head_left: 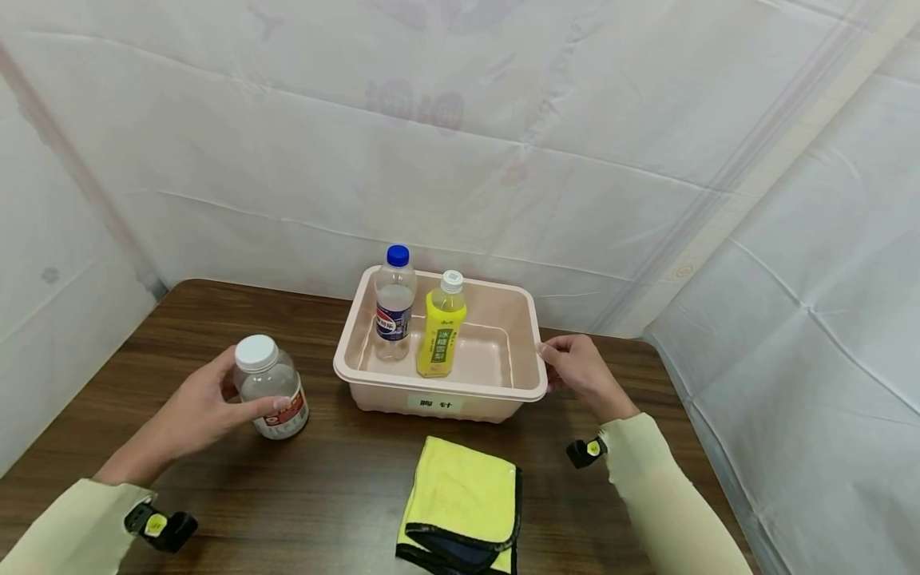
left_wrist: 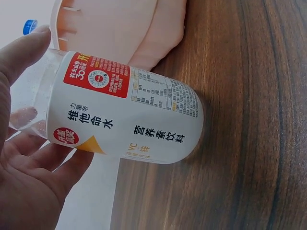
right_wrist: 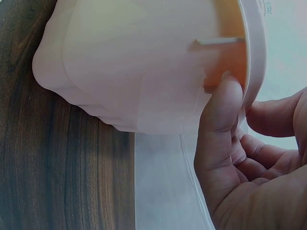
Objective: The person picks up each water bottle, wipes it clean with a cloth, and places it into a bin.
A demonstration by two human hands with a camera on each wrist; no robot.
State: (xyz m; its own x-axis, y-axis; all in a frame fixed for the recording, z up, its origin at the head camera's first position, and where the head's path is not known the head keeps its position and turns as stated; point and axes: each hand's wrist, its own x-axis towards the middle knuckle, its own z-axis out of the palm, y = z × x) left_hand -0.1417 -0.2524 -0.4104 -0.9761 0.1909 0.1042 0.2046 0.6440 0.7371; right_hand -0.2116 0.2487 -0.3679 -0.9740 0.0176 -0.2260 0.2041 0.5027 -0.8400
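At the left of the head view, my left hand (head_left: 188,415) grips a clear wide bottle (head_left: 271,383) with a white cap and a red-and-white label. Thumb and fingers lie round its upper part in the left wrist view, where the label (left_wrist: 115,110) faces the camera. Whether its base touches the table cannot be told. My right hand (head_left: 580,374) pinches the right rim of a pale pink plastic bin (head_left: 384,401), thumb and fingers on either side of the rim (right_wrist: 255,52). Inside the bin stand a blue-capped bottle (head_left: 394,295) and a yellow-labelled bottle (head_left: 441,335).
A folded yellow cloth (head_left: 467,487) with black edging lies on the dark wooden table (head_left: 323,495) in front of the bin. White sheeting (head_left: 287,144) hangs behind the table and at both sides.
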